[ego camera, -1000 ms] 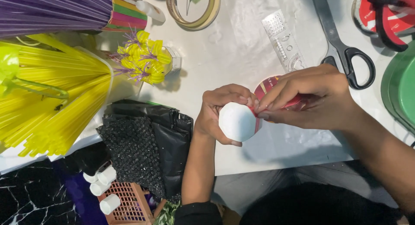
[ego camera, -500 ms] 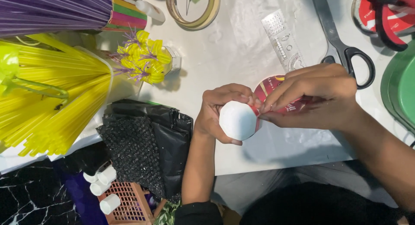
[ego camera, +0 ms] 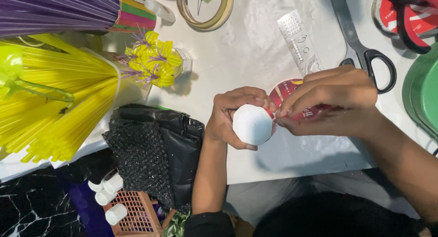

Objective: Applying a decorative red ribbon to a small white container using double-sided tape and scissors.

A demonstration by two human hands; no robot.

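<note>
My left hand (ego camera: 230,116) cups a small white faceted piece (ego camera: 252,125), roughly round, just above the near edge of the white table (ego camera: 246,45). My right hand (ego camera: 331,100) comes in from the right, its fingertips pinched at the right edge of the white piece, where a bit of red shows. Under my right hand lies a red round roll (ego camera: 292,89), partly hidden by the fingers.
Black-handled scissors (ego camera: 365,50), a clear ruler stencil (ego camera: 299,41) and a tape roll (ego camera: 205,9) lie further back. Yellow (ego camera: 59,105) and purple (ego camera: 54,9) straw bundles and a small yellow flower (ego camera: 153,59) fill the left. A black bag (ego camera: 159,146) hangs off the near edge; a green tray (ego camera: 422,91) sits right.
My right fingertips have shifted slightly along the edge of the white piece; both hands stay in the same place.
</note>
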